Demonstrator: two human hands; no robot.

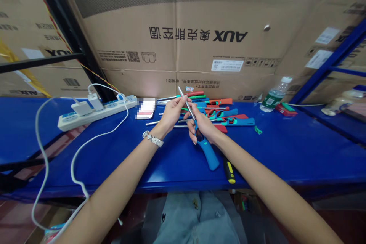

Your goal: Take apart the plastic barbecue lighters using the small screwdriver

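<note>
A blue long-neck gas lighter (208,154) is held over the table, its metal tube pointing up and away, its handle toward me. My right hand (204,122) grips it where the tube meets the handle. Wearing a silver bracelet (156,141) at the wrist, my left hand (172,112) is closed at the tube, thumb and fingers pinched by its upper part. Behind and beside my hands lie several more lighters, among them a blue one (243,121) and an orange one (220,101), their metal tubes mostly pointing left.
A white power strip (94,113) with plugged chargers and loose white cables lies at left, near a phone (146,108). A water bottle (275,95) and a small red box (286,109) stand at right. A yellow-black tool handle (229,171) lies near the front edge. Large cartons (177,4) rise behind.
</note>
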